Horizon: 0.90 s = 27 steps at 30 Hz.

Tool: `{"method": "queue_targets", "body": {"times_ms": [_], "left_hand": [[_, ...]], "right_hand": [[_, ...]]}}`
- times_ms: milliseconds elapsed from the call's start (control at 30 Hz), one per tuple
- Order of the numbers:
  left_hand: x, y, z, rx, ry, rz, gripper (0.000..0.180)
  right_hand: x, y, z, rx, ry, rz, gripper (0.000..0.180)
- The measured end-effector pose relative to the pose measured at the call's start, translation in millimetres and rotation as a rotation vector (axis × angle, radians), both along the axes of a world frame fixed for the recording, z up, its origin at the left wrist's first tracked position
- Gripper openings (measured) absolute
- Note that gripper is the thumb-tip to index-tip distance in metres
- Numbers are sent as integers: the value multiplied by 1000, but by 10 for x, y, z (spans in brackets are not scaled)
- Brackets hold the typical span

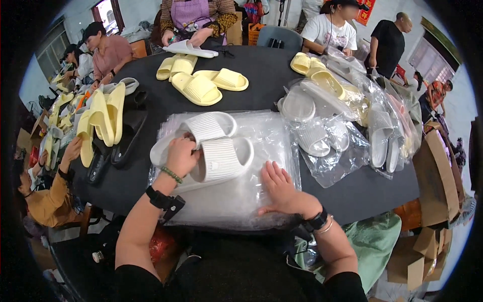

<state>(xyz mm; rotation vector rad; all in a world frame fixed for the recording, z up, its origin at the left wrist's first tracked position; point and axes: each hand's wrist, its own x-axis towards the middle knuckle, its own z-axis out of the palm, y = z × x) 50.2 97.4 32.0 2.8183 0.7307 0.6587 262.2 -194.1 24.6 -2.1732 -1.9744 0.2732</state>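
A pair of off-white slide slippers with broad ribbed straps [220, 158] is lying just left of the middle of the frame, toes pointing right, one slipper partly overlapping the other. The pair is resting on a thick stack of clear, glossy plastic bags [236, 206], which is covering the near middle of a dark, cloth-like tabletop [266, 93].

The wearer's left hand [182, 157], with a green bead bracelet [171, 174] at its wrist, is reaching in from below and touching the pair between the two straps. Its fingers are curling inward; their tips are partly hidden, so whether they are pinching a slipper cannot be told. The right hand [282, 189] is lying palm down on the bags, right of the slippers, fingers spreading and thumb pointing left.

Pale yellow ribbed slippers [196, 89] are sitting at the upper centre. At the right, a heap of slippers in clear bags [314, 138] is spreading along the table. At the left, more yellow slippers [103, 123] are leaning beside black slippers [128, 143], and a co-worker's hand [73, 148] is touching one yellow slipper. At the top, a person in a purple apron [190, 12] is holding a white slipper [187, 49]. Brown cardboard boxes [436, 176] are standing at the far right.
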Motion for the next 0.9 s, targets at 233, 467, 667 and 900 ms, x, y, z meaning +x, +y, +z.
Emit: {"method": "queue_targets", "body": {"times_ms": [233, 467, 667, 900], "left_hand": [[-70, 87, -273, 21, -153, 1, 15], [-69, 113, -313, 43, -188, -3, 16], [-123, 17, -254, -9, -124, 43, 17], [-78, 46, -189, -52, -54, 21, 16]], "right_hand": [[497, 669, 614, 323, 185, 43, 81], [843, 844, -22, 50, -125, -235, 107], [708, 679, 124, 293, -105, -248, 118], [-119, 66, -33, -60, -123, 63, 121]]}}
